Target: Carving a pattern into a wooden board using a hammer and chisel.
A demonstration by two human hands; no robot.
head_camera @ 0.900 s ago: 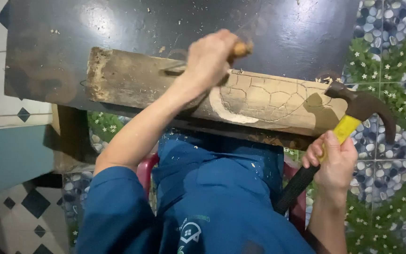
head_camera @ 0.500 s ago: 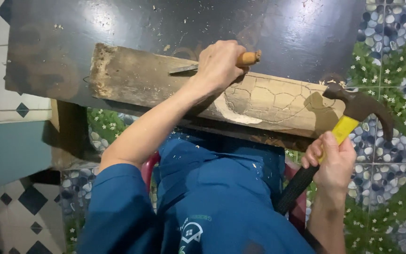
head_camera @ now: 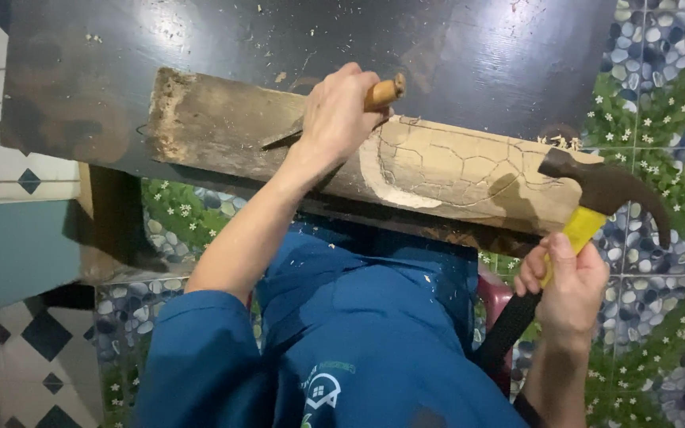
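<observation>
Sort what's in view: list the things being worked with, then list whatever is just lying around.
In use:
- left hand gripping a wooden-handled chisel
- right hand holding a claw hammer
- wooden plank with drawn pattern and a carved patch

Lying about:
- wood chips scattered by the plank's end
- dark tabletop under the plank
- patterned floor tiles

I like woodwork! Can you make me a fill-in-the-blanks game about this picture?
1. The left hand grips a chisel with a ____ handle.
2. The right hand holds a ____ by its yellow and black grip.
3. The plank lies on a ____ table.

Missing words: wooden; hammer; black
</observation>
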